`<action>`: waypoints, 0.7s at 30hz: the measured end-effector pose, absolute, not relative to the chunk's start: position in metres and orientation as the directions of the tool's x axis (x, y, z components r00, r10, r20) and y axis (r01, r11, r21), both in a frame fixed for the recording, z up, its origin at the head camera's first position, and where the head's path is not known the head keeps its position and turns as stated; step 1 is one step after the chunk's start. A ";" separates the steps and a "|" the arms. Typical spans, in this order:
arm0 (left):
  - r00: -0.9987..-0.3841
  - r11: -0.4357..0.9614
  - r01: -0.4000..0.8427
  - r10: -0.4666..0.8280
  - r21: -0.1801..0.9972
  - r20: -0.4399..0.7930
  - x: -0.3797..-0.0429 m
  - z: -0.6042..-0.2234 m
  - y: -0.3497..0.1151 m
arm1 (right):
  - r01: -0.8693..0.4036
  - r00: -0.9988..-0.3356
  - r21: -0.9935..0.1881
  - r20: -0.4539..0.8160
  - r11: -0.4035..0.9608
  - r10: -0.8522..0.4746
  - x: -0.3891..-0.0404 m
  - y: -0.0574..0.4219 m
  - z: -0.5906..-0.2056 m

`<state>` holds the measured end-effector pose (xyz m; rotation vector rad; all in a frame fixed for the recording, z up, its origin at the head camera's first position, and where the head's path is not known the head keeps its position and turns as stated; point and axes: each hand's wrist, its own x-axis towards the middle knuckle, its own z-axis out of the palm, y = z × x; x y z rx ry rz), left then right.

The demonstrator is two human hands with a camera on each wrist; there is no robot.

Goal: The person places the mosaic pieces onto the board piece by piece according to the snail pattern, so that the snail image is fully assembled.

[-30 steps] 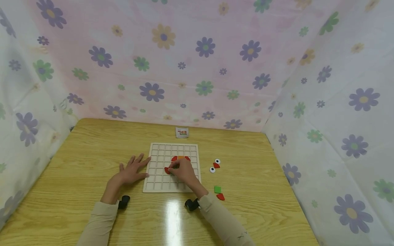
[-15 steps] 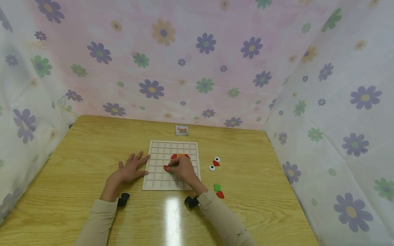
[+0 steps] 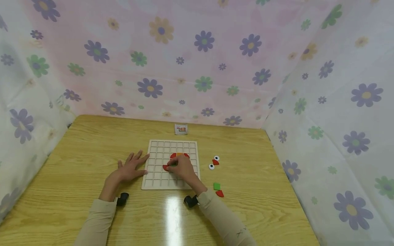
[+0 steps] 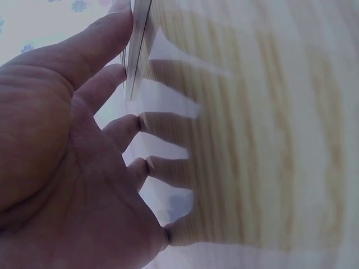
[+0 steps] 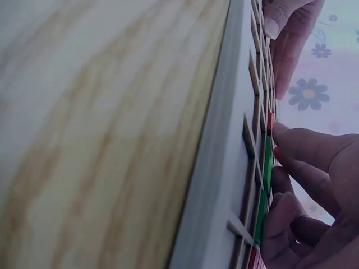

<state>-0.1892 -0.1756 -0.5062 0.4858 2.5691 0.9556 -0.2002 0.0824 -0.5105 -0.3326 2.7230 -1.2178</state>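
Observation:
A pale wooden grid board (image 3: 154, 184) lies on the table. My left hand (image 3: 130, 169) is spread flat at its left side, with the thumb and index fingertips at the board's edge; in the left wrist view the left hand's palm (image 4: 84, 162) shows, fingers straight. Over the middle of the grid, my right hand (image 3: 183, 169) has its thumb and index finger together at a red quarter-round piece (image 3: 165, 167). In the right wrist view a bit of a red piece (image 5: 277, 152) shows between those fingers, above green pieces (image 5: 267, 168) set in the grid. The right hand hides part of the board.
Right of the board lie two eye discs (image 3: 211, 166), a red piece (image 3: 215, 162) between them, a green square (image 3: 217, 186) and another red quarter-round (image 3: 220, 193). Behind the board is a small picture card (image 3: 181, 129). An orange piece (image 3: 180, 154) sits in the grid.
The head view has tilted slightly, so everything sits a little higher in it. The left hand stays at the board's edge; the right fingers remain at the same red piece with only slight movement.

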 end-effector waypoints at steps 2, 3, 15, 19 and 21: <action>-0.880 0.716 0.190 0.428 0.671 -0.208 -0.189 -0.506 -0.175 | -0.154 -0.962 -0.771 -0.025 0.618 -0.271 -0.200 0.085 -0.510; -0.880 0.718 0.188 0.426 0.670 -0.209 -0.189 -0.506 -0.175 | -0.163 -0.960 -0.786 -0.013 0.597 -0.279 -0.200 0.086 -0.509; -0.881 0.712 0.181 0.424 0.678 -0.210 -0.187 -0.504 -0.176 | -0.336 -0.902 -0.881 0.198 0.334 -0.384 -0.190 0.133 -0.506; -0.882 0.709 0.181 0.423 0.681 -0.207 -0.188 -0.505 -0.175 | -0.329 -0.905 -0.886 0.198 0.326 -0.377 -0.179 0.155 -0.499; -0.882 0.707 0.182 0.425 0.683 -0.204 -0.189 -0.505 -0.175 | -0.303 -0.913 -0.890 0.170 0.340 -0.370 -0.173 0.166 -0.490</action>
